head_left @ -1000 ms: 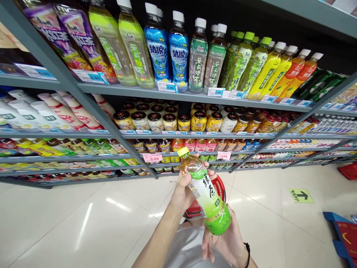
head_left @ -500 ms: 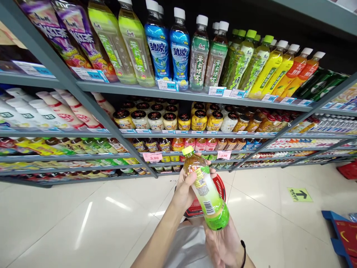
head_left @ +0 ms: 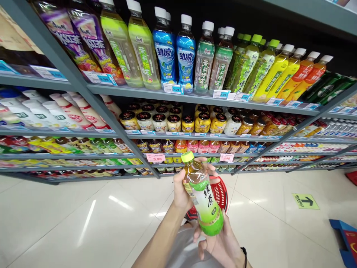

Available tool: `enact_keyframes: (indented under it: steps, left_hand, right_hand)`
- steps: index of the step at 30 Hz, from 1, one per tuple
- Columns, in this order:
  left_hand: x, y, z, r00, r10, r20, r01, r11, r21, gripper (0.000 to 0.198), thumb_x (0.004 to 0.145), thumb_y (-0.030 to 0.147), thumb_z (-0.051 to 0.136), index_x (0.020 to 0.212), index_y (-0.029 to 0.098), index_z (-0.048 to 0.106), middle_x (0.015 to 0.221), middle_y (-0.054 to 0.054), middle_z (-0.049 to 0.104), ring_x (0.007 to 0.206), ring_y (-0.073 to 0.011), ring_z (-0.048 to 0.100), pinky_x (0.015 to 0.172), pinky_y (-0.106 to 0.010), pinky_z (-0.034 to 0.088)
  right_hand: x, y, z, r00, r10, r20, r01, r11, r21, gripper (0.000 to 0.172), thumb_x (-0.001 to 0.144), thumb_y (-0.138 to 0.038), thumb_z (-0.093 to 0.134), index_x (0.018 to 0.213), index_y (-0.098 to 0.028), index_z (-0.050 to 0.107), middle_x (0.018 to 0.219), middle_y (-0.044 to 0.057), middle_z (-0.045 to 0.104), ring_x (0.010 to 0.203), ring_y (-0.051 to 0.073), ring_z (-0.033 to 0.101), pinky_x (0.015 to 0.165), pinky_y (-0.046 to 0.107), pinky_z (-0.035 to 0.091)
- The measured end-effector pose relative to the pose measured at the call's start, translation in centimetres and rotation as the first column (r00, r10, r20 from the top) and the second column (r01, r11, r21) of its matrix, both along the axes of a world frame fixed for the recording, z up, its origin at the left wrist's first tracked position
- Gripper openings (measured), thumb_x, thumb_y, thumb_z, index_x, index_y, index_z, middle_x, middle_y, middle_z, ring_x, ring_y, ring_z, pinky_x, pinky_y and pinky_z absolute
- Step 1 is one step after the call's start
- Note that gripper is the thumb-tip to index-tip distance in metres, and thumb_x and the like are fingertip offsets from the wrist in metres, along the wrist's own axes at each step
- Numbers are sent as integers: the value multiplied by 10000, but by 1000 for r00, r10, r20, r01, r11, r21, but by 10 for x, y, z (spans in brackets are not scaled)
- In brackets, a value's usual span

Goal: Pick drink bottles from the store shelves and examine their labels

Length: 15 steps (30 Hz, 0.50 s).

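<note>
A tiled shop floor (head_left: 83, 216) runs toward a tall grey shelving unit (head_left: 195, 97) on the far side, stocked with rows of bottled drinks and jars. On the floor to the right lie a green arrow sticker (head_left: 305, 201) and, at the near right edge, a blue pallet (head_left: 338, 225). A red plastic shopping basket (head_left: 220, 193) hangs low in front of the person, partly behind the hands. The left forearm (head_left: 158, 238) reaches up from the near left, bent toward the centre, and the left hand (head_left: 181, 193) closes around the bottle's upper body, thumb on the near side and fingers curling behind. The right hand (head_left: 217, 247), palm up with a black wristband (head_left: 244, 257), cups the bottle's lower end in a narrow, firm hold. The plastic bottle of green tea (head_left: 202, 195) sits tilted between both hands, well short of the shelves, its yellow-green cap (head_left: 187, 156) pointing up and to the left.
</note>
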State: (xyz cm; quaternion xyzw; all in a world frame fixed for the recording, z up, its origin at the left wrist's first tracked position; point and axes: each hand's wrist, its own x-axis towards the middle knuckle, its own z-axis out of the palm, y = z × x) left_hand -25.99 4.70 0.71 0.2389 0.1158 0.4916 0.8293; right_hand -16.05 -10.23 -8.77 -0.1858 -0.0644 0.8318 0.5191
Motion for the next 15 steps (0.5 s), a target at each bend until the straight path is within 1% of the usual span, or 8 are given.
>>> enact_keyframes:
  steps: [3,6,11,15]
  left_hand:
    - [0,1,-1,1000,8,3,-8,1000,-3,615,793,685,731,1111,158,727,944,-99,752,918,-287,729,868,-459,648]
    - [0,1,-3,999,11,31,-11,1000,1,591,810,691,708,1073,161,714,941,-104,730,939,-285,710,840,-440,646]
    - [2,-1,-7,998,7,56,-12,996,85,535,825,649,705,1050,164,692,922,-93,701,897,-266,703,785,-402,639]
    - [3,-5,-4,999,-13,40,6,988,156,539,812,651,719,1045,168,667,927,-92,692,871,-255,697,736,-365,624]
  right_hand:
    - [1,-1,1,999,-16,46,14,999,36,769,927,-764,628,1227,-68,755,1034,189,782,937,244,717,695,299,582]
    - [5,-2,0,995,-26,95,22,999,44,716,936,-740,638,1231,-99,762,1049,186,778,900,231,700,736,318,559]
    - [8,1,-3,992,-76,98,77,997,-5,654,972,-692,628,1279,-126,741,1040,172,776,924,239,695,715,321,537]
    - [9,0,-5,995,-68,67,71,996,-49,656,941,-697,673,1231,-115,757,1021,163,772,917,233,698,697,315,539]
